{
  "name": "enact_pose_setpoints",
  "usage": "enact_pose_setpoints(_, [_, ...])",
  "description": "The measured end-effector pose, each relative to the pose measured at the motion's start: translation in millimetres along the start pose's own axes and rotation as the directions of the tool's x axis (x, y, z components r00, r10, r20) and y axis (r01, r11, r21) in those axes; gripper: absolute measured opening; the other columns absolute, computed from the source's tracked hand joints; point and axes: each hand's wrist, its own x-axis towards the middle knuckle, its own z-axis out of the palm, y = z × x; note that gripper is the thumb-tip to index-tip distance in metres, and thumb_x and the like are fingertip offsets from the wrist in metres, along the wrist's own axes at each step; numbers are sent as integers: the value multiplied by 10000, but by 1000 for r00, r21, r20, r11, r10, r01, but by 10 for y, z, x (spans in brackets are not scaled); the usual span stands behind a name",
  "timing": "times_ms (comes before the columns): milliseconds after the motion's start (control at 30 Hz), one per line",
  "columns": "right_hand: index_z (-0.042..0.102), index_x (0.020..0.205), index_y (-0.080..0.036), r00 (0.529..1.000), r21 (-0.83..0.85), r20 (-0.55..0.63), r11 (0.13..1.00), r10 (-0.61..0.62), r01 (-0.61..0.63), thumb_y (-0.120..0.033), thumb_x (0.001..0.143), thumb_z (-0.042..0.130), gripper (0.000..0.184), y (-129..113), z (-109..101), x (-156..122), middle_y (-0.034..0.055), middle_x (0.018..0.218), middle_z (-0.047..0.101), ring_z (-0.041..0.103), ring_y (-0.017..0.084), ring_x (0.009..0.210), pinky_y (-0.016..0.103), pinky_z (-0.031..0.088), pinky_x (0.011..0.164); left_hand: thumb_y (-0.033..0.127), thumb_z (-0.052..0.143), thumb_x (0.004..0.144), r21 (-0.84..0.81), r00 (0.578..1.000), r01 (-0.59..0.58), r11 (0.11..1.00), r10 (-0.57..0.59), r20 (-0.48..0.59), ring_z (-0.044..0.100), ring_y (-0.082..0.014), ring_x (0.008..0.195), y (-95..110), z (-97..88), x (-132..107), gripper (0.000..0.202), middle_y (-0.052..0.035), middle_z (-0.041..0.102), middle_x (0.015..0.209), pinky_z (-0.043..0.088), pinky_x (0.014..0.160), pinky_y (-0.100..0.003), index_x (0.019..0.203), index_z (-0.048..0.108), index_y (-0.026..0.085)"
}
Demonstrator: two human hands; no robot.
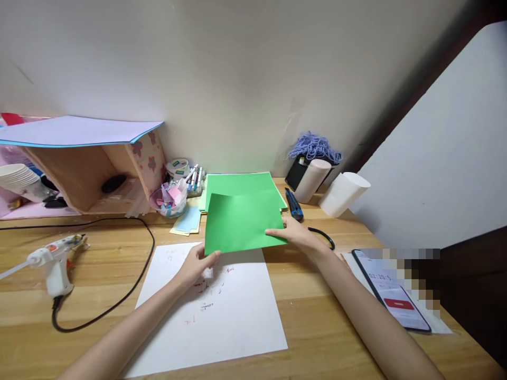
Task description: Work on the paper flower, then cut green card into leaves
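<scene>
A: In the head view, which step is in hand?
B: Handling a smooth green rectangular paper sheet (245,224), raised over the far part of a marked white paper sheet (241,327). The left hand (201,259) has its grip pinched on the near left corner; the right hand (290,232) pinches the right edge.
A: Next move?
B: Probably calls for even support; thin paper bends.
A: Surroundings?
B: A wood-grained table (317,316), a plain pale wall (225,79) beyond.
</scene>
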Motion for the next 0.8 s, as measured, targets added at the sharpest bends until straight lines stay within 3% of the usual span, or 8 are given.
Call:
enact_pose_setpoints(133, [676, 890, -179, 988, -26, -140, 998, -59, 56, -387, 607, 711, 352, 82, 207, 50, 58, 933, 693, 643, 216, 842, 330, 491, 770, 395, 605, 684, -65, 999, 4, 998, -7, -46, 493, -122, 557, 14, 5, 33, 307, -35, 592, 620, 392, 552, -237, 800, 629, 112])
enact_pose_setpoints(300, [681, 846, -146, 988, -66, -136, 995, -76, 68, -408, 638, 677, 335, 124, 433, 13, 83, 908, 694, 642, 214, 769, 322, 498, 685, 398, 595, 680, -62, 995, 62, 996, -67, -70, 508, -114, 499, 6, 25, 23, 303, -40, 581, 529, 427, 548, -241, 574, 611, 115])
enact_pose_setpoints(433, [680, 802, -125, 981, -117, -150, 987, -124, 107, -414, 661, 654, 322, 119, 485, -18, 84, 852, 693, 624, 203, 707, 310, 483, 627, 371, 639, 643, -168, 991, 96, 981, -109, -74, 569, -135, 544, -34, 17, 28, 270, -70, 643, 650, 487, 567, -269, 661, 610, 103])
enact_pose_setpoints(600, [682, 828, -121, 977, -128, -159, 984, -141, 121, -402, 671, 647, 324, 88, 501, -52, 75, 833, 685, 603, 187, 682, 289, 467, 600, 375, 655, 651, -234, 998, 58, 971, -64, -16, 608, -157, 622, -88, 2, 30, 301, -83, 662, 703, 518, 624, -296, 758, 615, 97])
enact_pose_setpoints(800, [677, 751, -114, 992, -123, -93, 989, -90, 79, -422, 662, 646, 321, 87, 526, -70, 60, 730, 679, 591, 172, 609, 268, 456, 531, 313, 600, 665, -17, 988, 53, 998, -54, -145, 605, -158, 566, -123, 36, 24, 203, -66, 654, 601, 488, 587, -260, 583, 594, 127])
